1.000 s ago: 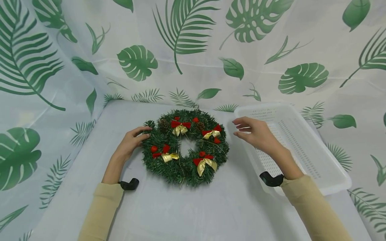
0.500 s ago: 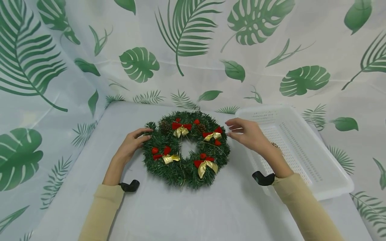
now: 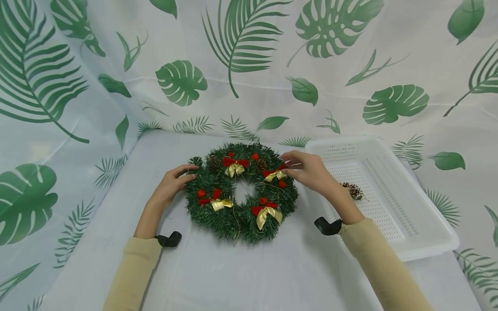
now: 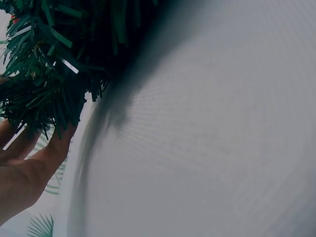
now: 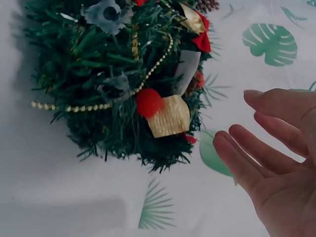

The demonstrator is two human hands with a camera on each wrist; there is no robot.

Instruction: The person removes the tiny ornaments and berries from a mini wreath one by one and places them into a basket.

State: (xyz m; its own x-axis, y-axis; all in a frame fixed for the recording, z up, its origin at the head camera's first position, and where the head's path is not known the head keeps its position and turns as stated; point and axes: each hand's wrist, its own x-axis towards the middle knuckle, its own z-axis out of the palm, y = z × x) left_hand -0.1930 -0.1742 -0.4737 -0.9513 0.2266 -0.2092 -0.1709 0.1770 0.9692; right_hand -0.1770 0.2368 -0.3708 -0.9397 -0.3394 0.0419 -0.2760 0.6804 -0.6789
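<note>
Right there on the white table (image 3: 233, 276) lies a green wreath (image 3: 233, 218), flat and in the middle, in front of the person, with a hand to either side of it. The left hand (image 3: 171, 183) touches the wreath's left edge; its thumb and fingers are a little apart, but the tips vanish among the green needles, so I cannot tell whether they pinch anything. The right hand (image 3: 309, 172) is just beside the opposite edge, near a red and gold bow (image 3: 274, 174). Its fingers are loosely bent and slightly spread, and the right wrist view shows a gap between their tips and the greenery.

Four such bows sit around the ring, along with red balls (image 3: 201, 194) and small pinecones (image 3: 213, 164). A string of gold beads (image 5: 74, 106) shows up close from the right wrist.

Over on the right stands a white plastic basket (image 3: 389, 190), partly behind the right forearm, and a loose pinecone (image 3: 354, 191) lies inside it. Both sleeves (image 3: 132, 268) are tan, and a black gadget (image 3: 170, 239) sits at each wrist. Behind the table hangs a pale sheet (image 3: 256, 99) printed with green leaves.
</note>
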